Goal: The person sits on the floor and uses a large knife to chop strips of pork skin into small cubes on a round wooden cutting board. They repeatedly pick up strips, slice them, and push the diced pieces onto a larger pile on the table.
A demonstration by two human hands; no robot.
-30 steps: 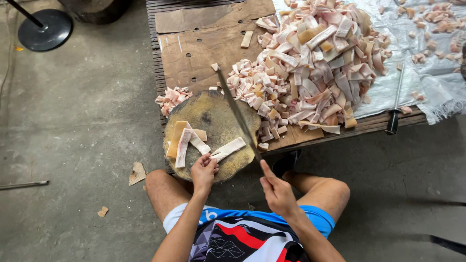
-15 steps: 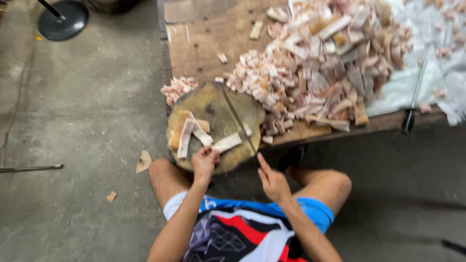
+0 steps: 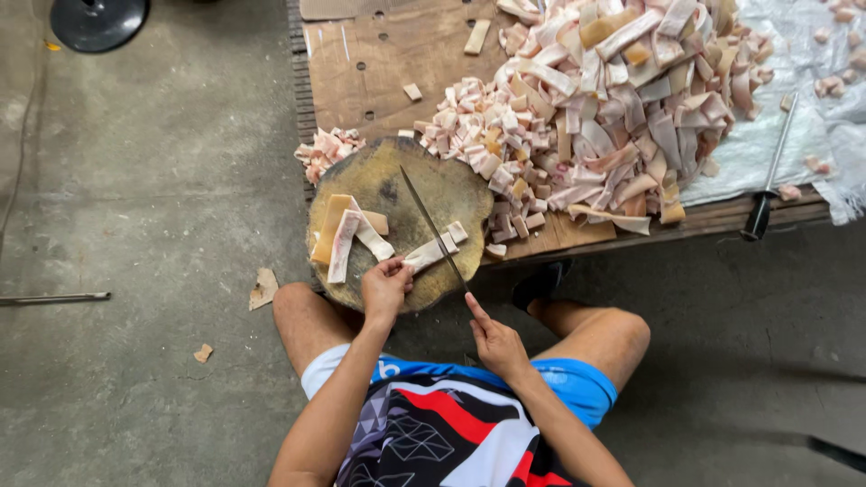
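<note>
A round wooden chopping block [image 3: 388, 180] stands at the edge of a low wooden platform. My left hand [image 3: 385, 287] pinches the near end of a pale strip of pork skin [image 3: 435, 250] lying on the block. My right hand [image 3: 494, 338] grips the handle of a long thin knife [image 3: 431, 228], whose blade lies across that strip and points away from me. More strips [image 3: 347, 233] rest on the block's left side.
A big heap of pork skin strips and cut cubes [image 3: 595, 108] covers the platform [image 3: 361, 63] behind the block. A sharpening steel with a black handle [image 3: 767, 180] lies at the right edge on plastic sheet. A black fan base [image 3: 97, 20] sits far left.
The view has shifted closer. The knife blade has come down from its raised tilt onto the strip that my left hand holds.
</note>
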